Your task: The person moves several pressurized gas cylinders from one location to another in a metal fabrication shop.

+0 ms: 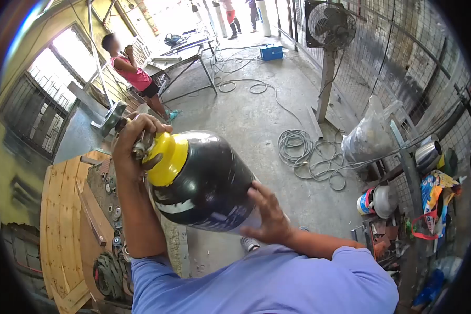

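A large black gas cylinder (206, 183) with a yellow collar (171, 159) is tilted in front of my body, its valve end toward the upper left. My left hand (136, 138) is wrapped round the neck and valve, beside a dark green valve handwheel (113, 119). Against the cylinder's lower right side lies my right hand (269, 214), its fingers apart on the surface. The cylinder's lower end is partly hidden by my right hand and forearm.
A person (133, 76) stands by a metal table (193, 49). Coiled hose (295, 146) lies on the floor (235, 118), near a post-mounted fan (331, 26). Wooden boards (63, 225) are at left; a plastic bag (369, 133) and a bucket (365, 201) at right.
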The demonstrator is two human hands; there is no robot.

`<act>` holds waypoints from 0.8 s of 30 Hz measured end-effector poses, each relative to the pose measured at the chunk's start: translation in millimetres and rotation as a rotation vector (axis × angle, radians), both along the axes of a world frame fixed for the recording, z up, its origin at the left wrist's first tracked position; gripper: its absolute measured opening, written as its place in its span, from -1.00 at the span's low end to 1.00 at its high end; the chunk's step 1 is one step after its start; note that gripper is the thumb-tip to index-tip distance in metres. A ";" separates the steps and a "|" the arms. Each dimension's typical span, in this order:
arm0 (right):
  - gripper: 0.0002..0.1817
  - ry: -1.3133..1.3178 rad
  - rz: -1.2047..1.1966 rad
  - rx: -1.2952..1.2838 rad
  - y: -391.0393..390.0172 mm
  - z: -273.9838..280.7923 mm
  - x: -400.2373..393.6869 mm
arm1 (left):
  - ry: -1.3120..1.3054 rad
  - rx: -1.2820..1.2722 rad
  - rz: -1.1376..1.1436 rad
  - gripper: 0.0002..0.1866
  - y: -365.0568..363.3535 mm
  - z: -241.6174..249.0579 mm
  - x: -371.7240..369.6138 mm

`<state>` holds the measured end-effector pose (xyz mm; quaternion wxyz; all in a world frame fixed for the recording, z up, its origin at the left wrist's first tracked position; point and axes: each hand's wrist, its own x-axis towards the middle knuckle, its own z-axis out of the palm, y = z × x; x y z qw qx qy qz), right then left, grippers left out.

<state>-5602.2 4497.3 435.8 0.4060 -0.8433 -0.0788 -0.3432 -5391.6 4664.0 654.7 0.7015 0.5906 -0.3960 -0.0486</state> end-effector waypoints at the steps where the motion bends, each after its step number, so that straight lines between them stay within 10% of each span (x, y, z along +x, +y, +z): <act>1: 0.07 -0.008 0.022 -0.056 10.4 4.7 -1.1 | 0.078 0.009 0.110 -0.66 3.3 0.0 3.0; 10: 0.15 0.209 0.105 -0.065 -62.0 -15.6 98.3 | -0.058 0.133 0.654 -0.65 17.9 -13.4 16.1; 15: -0.09 0.301 -0.151 0.176 -54.0 -5.7 90.2 | -0.085 0.375 0.138 -0.47 54.2 -5.4 73.4; 19: 0.02 0.294 -0.117 0.055 -13.3 -24.8 62.3 | 0.018 -0.114 -0.489 -0.47 20.7 -16.8 99.6; 24: 0.18 0.249 -0.152 0.004 -10.6 -65.1 100.7 | 0.098 -0.085 -0.176 -0.56 19.5 -22.9 114.9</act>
